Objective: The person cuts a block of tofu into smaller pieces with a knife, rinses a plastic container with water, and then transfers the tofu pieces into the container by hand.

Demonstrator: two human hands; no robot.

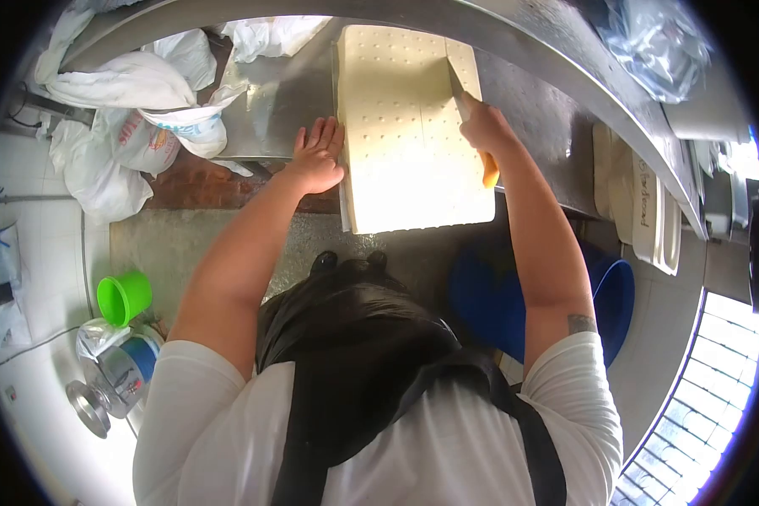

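Note:
A large pale-yellow slab (388, 135), dimpled in rows and looking like tofu, lies on the steel table; its near part is washed out by bright light. A thin straight line runs lengthwise through its right part. My left hand (319, 158) rests with fingers stretched out along the slab's left edge, holding nothing. In my right hand (487, 128) is a knife (455, 80), its blade pointing away from me over the slab's far right part. The yellow-orange handle end (490, 171) sticks out below my fist.
A steel shelf (531, 51) arches over the table's (270, 110) far side. White plastic bags (135, 143) hang at the left. A green bucket (125, 298) stands lower left, a blue tub (489, 295) below the table at right. Beige trays (641, 202) stand at the right.

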